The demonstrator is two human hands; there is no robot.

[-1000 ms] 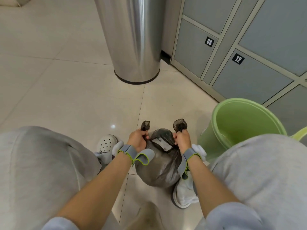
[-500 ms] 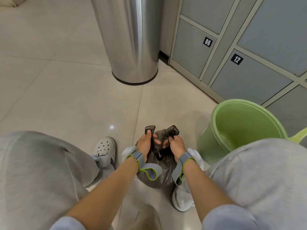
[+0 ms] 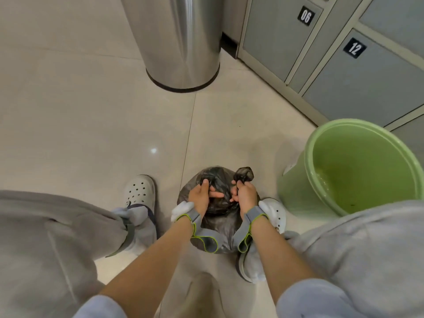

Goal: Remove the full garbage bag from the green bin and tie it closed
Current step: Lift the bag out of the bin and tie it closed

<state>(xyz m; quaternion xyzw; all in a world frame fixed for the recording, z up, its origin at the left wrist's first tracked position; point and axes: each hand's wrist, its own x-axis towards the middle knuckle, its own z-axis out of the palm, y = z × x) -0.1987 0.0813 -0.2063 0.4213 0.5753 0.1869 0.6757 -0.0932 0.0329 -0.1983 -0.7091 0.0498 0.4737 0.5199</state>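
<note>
The black garbage bag point(image 3: 216, 203) rests on the glossy beige tile floor point(image 3: 80, 111). The left hand point(image 3: 200, 196) and right hand point(image 3: 245, 195) each grip one bag handle. The green bin point(image 3: 348, 166) stands beside numbered grey lockers point(image 3: 358, 72), near a steel cylinder bin point(image 3: 179, 42).

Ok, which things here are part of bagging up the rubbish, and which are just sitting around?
Part of the job:
- black garbage bag
- left hand and right hand, each gripping a bag ear
- green bin, now without a bag

Just there:
- steel bin
- lockers
</note>
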